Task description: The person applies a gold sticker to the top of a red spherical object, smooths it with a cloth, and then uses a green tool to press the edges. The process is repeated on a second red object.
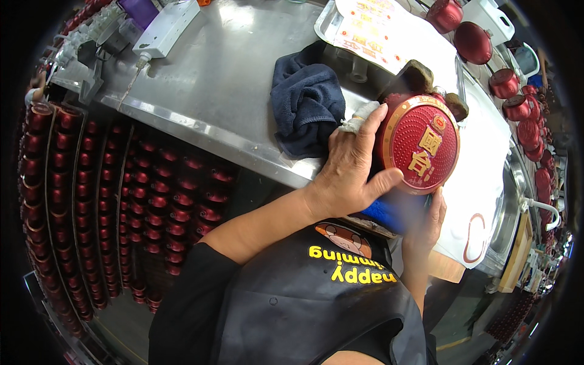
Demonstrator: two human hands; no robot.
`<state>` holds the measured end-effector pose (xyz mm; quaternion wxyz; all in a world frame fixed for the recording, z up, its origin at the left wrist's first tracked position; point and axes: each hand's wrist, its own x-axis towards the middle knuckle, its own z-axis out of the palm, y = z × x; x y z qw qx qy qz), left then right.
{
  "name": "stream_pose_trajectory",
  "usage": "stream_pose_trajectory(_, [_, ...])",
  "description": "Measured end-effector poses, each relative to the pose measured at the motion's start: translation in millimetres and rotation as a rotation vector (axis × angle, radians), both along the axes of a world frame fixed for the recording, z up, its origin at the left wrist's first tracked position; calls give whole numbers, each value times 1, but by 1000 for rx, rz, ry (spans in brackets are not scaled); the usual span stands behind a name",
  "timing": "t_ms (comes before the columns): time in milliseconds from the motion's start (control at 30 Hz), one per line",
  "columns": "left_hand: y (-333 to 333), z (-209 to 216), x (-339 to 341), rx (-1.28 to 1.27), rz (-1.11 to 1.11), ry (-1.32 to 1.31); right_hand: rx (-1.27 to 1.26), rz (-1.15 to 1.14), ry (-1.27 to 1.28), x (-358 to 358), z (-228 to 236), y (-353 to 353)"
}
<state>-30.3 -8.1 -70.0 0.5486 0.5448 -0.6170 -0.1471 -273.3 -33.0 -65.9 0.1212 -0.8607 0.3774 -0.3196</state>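
Between my hands is a round, flat red bottle (420, 143) with a gold band and raised gold lettering on its face, which is turned up toward me. My left hand (347, 167) grips its left side, the thumb lying across the lower front edge and white wrapping (363, 115) on a finger. My right hand (424, 225), a little blurred, supports its lower edge from below. Two brownish pads (417, 76) stand just beyond the bottle, close to its top. A crumpled dark blue cloth (307, 103) lies left of it. Bright blue material (386, 213) shows underneath.
The steel worktop (219, 67) carries a white power strip (167, 30) and a tray with a printed sheet (371, 27). Several red bottles (473, 42) stand along the right. Racks of red pieces (152, 201) fill the lower left. A white sheet (477, 176) lies right, near a faucet (544, 208).
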Motion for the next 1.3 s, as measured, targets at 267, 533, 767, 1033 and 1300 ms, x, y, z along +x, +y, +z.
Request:
stream_pose_trajectory(267, [0,-1,-3,23,20,-9,18,-9,6,0,2,1])
stream_pose_trajectory(533, [7,-1,1,38,0,-35,9,-22,-5,-2,-5,0])
stream_pose_trajectory(767, [12,17,-18,76,85,-343,-60,1,-42,1,-6,-2])
stream_pose_trajectory(1033, [5,19,-24,96,108,-330,-65,24,-146,2,-10,-6])
stream_pose_trajectory(1300, [9,26,-25,128,150,-412,-82,56,-216,3,-19,-10])
